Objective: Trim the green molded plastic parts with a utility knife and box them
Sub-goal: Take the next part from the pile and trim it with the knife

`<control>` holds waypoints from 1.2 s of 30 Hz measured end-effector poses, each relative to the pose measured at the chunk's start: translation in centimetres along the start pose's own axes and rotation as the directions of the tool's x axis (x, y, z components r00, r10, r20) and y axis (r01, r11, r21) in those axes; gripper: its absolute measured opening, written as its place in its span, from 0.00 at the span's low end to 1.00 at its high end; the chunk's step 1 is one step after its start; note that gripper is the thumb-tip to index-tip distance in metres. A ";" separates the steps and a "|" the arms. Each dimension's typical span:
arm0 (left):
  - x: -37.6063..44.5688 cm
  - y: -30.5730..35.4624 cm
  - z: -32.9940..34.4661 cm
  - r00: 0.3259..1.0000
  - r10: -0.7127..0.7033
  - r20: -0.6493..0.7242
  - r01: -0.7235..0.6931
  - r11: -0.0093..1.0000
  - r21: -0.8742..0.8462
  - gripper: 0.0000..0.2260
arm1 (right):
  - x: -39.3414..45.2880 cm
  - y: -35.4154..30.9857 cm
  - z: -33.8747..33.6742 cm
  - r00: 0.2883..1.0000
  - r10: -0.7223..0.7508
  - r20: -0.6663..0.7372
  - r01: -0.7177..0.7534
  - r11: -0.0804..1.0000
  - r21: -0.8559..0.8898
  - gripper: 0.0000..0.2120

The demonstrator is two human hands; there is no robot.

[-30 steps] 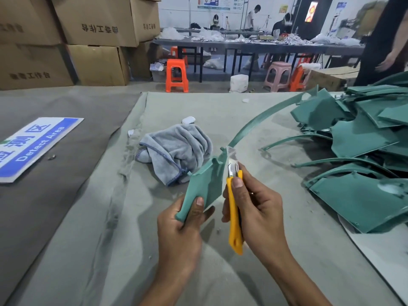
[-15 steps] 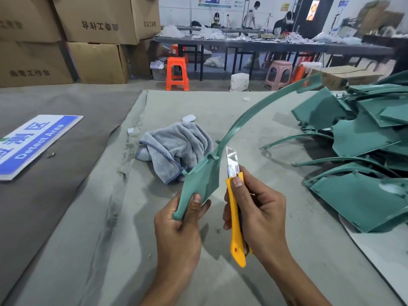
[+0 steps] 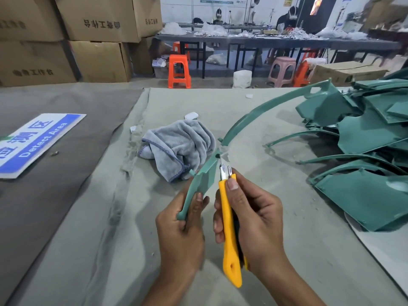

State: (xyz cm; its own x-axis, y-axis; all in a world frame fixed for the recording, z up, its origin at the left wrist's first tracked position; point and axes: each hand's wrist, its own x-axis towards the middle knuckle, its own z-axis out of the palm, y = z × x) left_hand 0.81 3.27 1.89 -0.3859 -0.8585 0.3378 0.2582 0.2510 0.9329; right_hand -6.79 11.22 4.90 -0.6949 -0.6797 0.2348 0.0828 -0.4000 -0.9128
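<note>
My left hand (image 3: 181, 235) grips the lower flat end of a green molded plastic part (image 3: 204, 176), whose long curved arm sweeps up and to the right toward the far pile. My right hand (image 3: 254, 219) holds a yellow utility knife (image 3: 229, 235) upright, thumb on the slider. Its blade tip rests against the right edge of the part, just under a notch. A heap of green molded parts (image 3: 371, 138) lies on the table at the right.
A crumpled grey towel (image 3: 178, 146) lies just beyond my hands on the grey table cloth (image 3: 88, 239). A blue and white sign (image 3: 35, 142) lies at the left. Cardboard boxes (image 3: 97, 21) stack at the back left. Another box (image 3: 346, 70) stands behind the pile.
The part has turned more edge-on in my left hand. The knife blade has moved along its right edge, up toward the notch. The person at the far right has left the view.
</note>
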 end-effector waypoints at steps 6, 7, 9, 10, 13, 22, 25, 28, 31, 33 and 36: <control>0.2 0.3 0.2 0.993 -0.098 -0.067 0.086 0.982 -0.167 0.08 | 0.6 0.8 -0.4 0.995 0.001 -0.095 -0.011 0.994 -0.108 0.11; 0.2 0.3 0.2 0.993 -0.096 -0.067 0.083 0.981 -0.173 0.08 | 0.5 0.8 -0.4 0.993 -0.030 -0.114 0.017 0.993 -0.117 0.11; 0.2 0.2 0.2 0.994 -0.093 -0.059 0.082 0.981 -0.177 0.08 | 0.2 0.8 -0.3 0.988 -0.119 -0.099 0.104 0.984 -0.142 0.11; 0.1 0.1 0.3 0.995 -0.089 -0.047 0.080 0.982 -0.172 0.08 | 0.1 0.9 -0.4 0.986 -0.150 -0.067 0.139 0.978 -0.154 0.13; 0.1 -0.1 0.4 0.996 -0.081 -0.045 0.072 0.984 -0.165 0.08 | 0.5 1.3 -0.7 0.989 -0.127 -0.076 0.110 0.973 -0.201 0.13; -0.1 0.1 0.3 0.999 -0.039 0.012 0.040 0.992 -0.116 0.10 | 2.0 1.2 -4.0 0.817 -0.559 0.140 0.526 0.626 -0.575 0.16; -0.2 0.1 0.2 0.998 -0.023 0.053 0.027 0.996 -0.084 0.11 | 2.3 1.3 -4.4 0.783 -0.595 0.181 0.568 0.566 -0.597 0.15; -0.5 0.2 0.4 0.998 -0.020 0.065 0.027 0.995 -0.096 0.13 | 2.3 1.3 -4.8 0.749 -0.630 0.203 0.606 0.529 -0.594 0.14; -0.4 0.3 0.4 0.998 -0.018 0.061 0.024 0.995 -0.100 0.13 | 2.6 1.1 -5.0 0.731 -0.646 0.220 0.614 0.482 -0.625 0.12; -0.3 0.3 0.3 0.998 -0.014 0.053 0.019 0.996 -0.093 0.13 | 2.8 1.1 -5.1 0.707 -0.668 0.233 0.607 0.403 -0.685 0.10; -0.3 0.4 0.3 0.999 -0.025 0.046 0.030 0.993 -0.115 0.13 | 2.7 1.0 -5.1 0.681 -0.692 0.239 0.609 0.354 -0.710 0.10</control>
State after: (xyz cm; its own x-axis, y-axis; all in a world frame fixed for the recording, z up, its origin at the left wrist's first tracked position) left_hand 0.78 3.71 2.22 -0.4326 -0.8430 0.3196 0.3461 0.1720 0.9223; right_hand -12.17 12.10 2.88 -0.3599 -0.3326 0.8717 -0.9010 -0.1187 -0.4173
